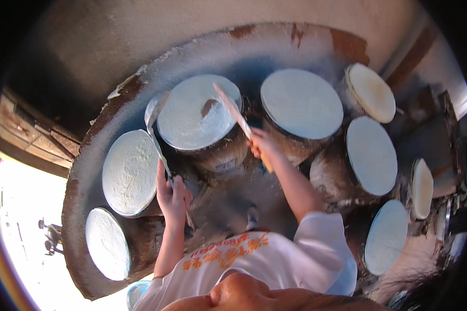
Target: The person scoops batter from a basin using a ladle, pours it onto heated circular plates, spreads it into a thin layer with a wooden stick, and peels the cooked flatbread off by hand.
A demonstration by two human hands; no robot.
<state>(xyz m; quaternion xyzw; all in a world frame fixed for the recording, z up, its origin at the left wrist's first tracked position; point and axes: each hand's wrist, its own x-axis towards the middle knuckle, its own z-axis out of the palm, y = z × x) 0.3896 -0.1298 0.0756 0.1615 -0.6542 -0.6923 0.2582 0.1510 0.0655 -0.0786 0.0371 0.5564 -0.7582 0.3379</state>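
In my left hand (174, 199) is a long-handled ladle (158, 147), coated in pale batter, its far end at the left edge of a round griddle. My right hand (260, 145) grips the wooden handle of a long flat spatula (227, 99). The spatula's blade slants over the right side of that griddle, whose pale batter layer (184, 116) has a dark bare patch near the blade. Whether the blade touches the batter cannot be told. To the left lies another batter-covered griddle (129, 176), bubbly on top.
Around me curves a worn counter (96, 137) with more batter-covered griddles: one at lower left (106, 246), one at upper right (302, 103), others at right (372, 155) (386, 238). Pale round flatbreads (373, 93) are stacked at far right, and another flatbread (423, 189) stands below them.
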